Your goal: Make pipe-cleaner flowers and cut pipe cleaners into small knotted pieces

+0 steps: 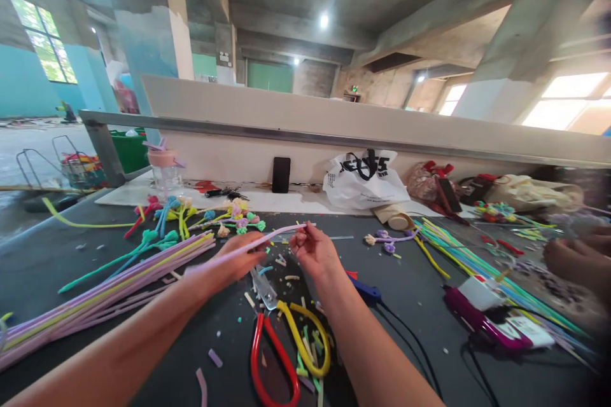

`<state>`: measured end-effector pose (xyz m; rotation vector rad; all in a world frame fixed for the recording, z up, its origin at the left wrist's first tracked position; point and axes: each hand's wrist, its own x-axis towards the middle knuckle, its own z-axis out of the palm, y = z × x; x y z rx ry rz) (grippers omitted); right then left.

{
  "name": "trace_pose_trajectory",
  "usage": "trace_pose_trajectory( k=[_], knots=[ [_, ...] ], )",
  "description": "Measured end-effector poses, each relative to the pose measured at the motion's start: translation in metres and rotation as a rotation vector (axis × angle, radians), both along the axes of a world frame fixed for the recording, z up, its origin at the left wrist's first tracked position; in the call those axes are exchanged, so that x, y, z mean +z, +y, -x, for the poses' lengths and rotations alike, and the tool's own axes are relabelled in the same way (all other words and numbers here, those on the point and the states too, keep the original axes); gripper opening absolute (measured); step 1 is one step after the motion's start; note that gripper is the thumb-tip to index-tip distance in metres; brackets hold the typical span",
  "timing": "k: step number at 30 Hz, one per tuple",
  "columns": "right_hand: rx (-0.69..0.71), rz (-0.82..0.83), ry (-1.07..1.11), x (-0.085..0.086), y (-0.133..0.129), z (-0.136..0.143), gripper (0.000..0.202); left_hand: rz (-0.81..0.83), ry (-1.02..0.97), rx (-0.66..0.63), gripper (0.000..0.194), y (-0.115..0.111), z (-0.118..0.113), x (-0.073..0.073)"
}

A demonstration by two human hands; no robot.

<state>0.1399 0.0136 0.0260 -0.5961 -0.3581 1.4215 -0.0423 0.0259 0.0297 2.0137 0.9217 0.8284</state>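
Observation:
A pale purple pipe cleaner (281, 231) stretches between my two hands above the dark table. My right hand (315, 251) pinches it near its far end between thumb and fingertips. Curled around its middle is my left hand (241, 257), and the stem's near end runs back over my left wrist. Below the hands lie scissors (267, 292) with one red and one yellow handle, blades pointing away. Cut pipe cleaner bits (305, 346) are scattered around them. To the left rests a bundle of purple and yellow pipe cleaners (124, 286).
Finished pipe cleaner flowers (238, 213) lie behind my left hand. A blue tool (366, 291) with a cable is right of my forearm; a purple corded tool (487, 321) lies farther right. A phone (281, 175) and white bag (365, 178) stand behind. Another person's hands (580, 261) show at right.

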Motion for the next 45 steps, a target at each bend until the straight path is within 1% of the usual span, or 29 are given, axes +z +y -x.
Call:
trace_pose_trajectory(
  k=[1, 2, 4, 5, 7, 9, 12, 14, 16, 18, 20, 22, 23, 24, 25, 26, 29, 32, 33, 34, 37, 38, 39, 40, 42, 43, 45],
  knots=[
    [0.007, -0.004, 0.003, -0.004, -0.001, 0.001, 0.015, 0.029, -0.014, -0.032, 0.026, 0.001, -0.006, -0.004],
    [0.01, -0.009, 0.002, -0.008, -0.001, 0.002, 0.013, 0.079, -0.069, -0.063, 0.031, 0.002, -0.012, -0.008],
    [0.011, -0.019, -0.011, -0.015, 0.0, 0.005, 0.01, 0.17, -0.193, -0.09, 0.042, 0.003, -0.024, -0.011],
    [0.007, -0.024, -0.022, -0.018, 0.001, 0.007, 0.011, 0.189, -0.244, -0.091, 0.045, 0.004, -0.03, -0.011],
    [-0.001, -0.033, -0.051, -0.023, 0.002, 0.01, 0.013, 0.181, -0.312, -0.056, 0.039, 0.006, -0.041, -0.01],
    [-0.013, -0.041, -0.09, -0.026, 0.003, 0.011, 0.015, 0.179, -0.385, 0.019, 0.031, 0.011, -0.048, -0.01],
    [-0.06, -0.063, -0.161, -0.03, 0.006, 0.006, 0.017, 0.298, -0.571, 0.136, 0.033, 0.02, -0.046, -0.016],
    [-0.114, -0.087, -0.218, -0.032, 0.008, 0.002, 0.018, 0.381, -0.66, 0.154, 0.034, 0.027, -0.04, -0.022],
    [-0.184, -0.11, -0.288, -0.033, 0.009, -0.001, 0.018, 0.409, -0.701, 0.143, 0.033, 0.033, -0.033, -0.028],
    [-0.244, -0.128, -0.364, -0.033, 0.009, 0.0, 0.018, 0.411, -0.716, 0.128, 0.033, 0.036, -0.029, -0.031],
    [-0.251, -0.169, -0.556, -0.032, 0.006, 0.004, 0.014, 0.416, -0.712, 0.108, 0.033, 0.037, -0.027, -0.031],
    [-0.181, -0.232, -0.855, -0.03, 0.001, 0.011, 0.007, 0.425, -0.695, 0.093, 0.033, 0.037, -0.027, -0.03],
    [-0.134, -0.258, -1.002, -0.029, -0.001, 0.014, 0.008, 0.431, -0.691, 0.089, 0.033, 0.038, -0.027, -0.029],
    [-0.09, -0.266, -1.102, -0.028, -0.003, 0.016, 0.012, 0.437, -0.693, 0.085, 0.033, 0.038, -0.028, -0.028],
    [-0.059, -0.259, -1.141, -0.029, -0.004, 0.018, 0.014, 0.444, -0.699, 0.081, 0.033, 0.037, -0.028, -0.028],
    [-0.041, -0.244, -1.143, -0.029, -0.004, 0.019, 0.015, 0.451, -0.712, 0.074, 0.033, 0.037, -0.028, -0.027],
    [-0.021, -0.207, -1.054, -0.034, -0.002, 0.019, 0.018, 0.472, -0.733, 0.013, 0.03, 0.036, -0.03, -0.028],
    [-0.002, -0.203, -1.005, -0.037, 0.0, 0.016, 0.023, 0.401, -0.631, -0.026, 0.029, 0.04, -0.029, -0.031],
    [-0.001, -0.199, -0.989, -0.038, 0.001, 0.015, 0.024, 0.362, -0.598, 0.006, 0.031, 0.042, -0.028, -0.032],
    [-0.005, -0.196, -0.975, -0.037, 0.001, 0.015, 0.024, 0.327, -0.587, 0.064, 0.033, 0.045, -0.026, -0.032],
    [-0.034, -0.194, -0.941, -0.036, 0.0, 0.013, 0.025, 0.266, -0.658, 0.288, 0.033, 0.052, -0.021, -0.03],
    [-0.041, -0.196, -0.938, -0.036, 0.0, 0.013, 0.025, 0.252, -0.666, 0.327, 0.036, 0.052, -0.02, -0.028],
    [-0.043, -0.2, -0.943, -0.035, 0.0, 0.013, 0.025, 0.238, -0.643, 0.331, 0.039, 0.05, -0.02, -0.026],
    [-0.04, -0.205, -0.952, -0.035, 0.0, 0.013, 0.025, 0.224, -0.602, 0.29, 0.039, 0.047, -0.022, -0.024],
    [-0.02, -0.22, -0.982, -0.036, 0.0, 0.014, 0.026, 0.224, -0.508, 0.128, 0.034, 0.037, -0.028, -0.022],
    [-0.004, -0.228, -1.0, -0.036, 0.0, 0.015, 0.027, 0.23, -0.485, 0.067, 0.03, 0.033, -0.031, -0.022],
    [0.022, -0.246, -1.042, -0.038, 0.0, 0.016, 0.028, 0.266, -0.483, 0.018, 0.028, 0.028, -0.034, -0.024]
  ],
)
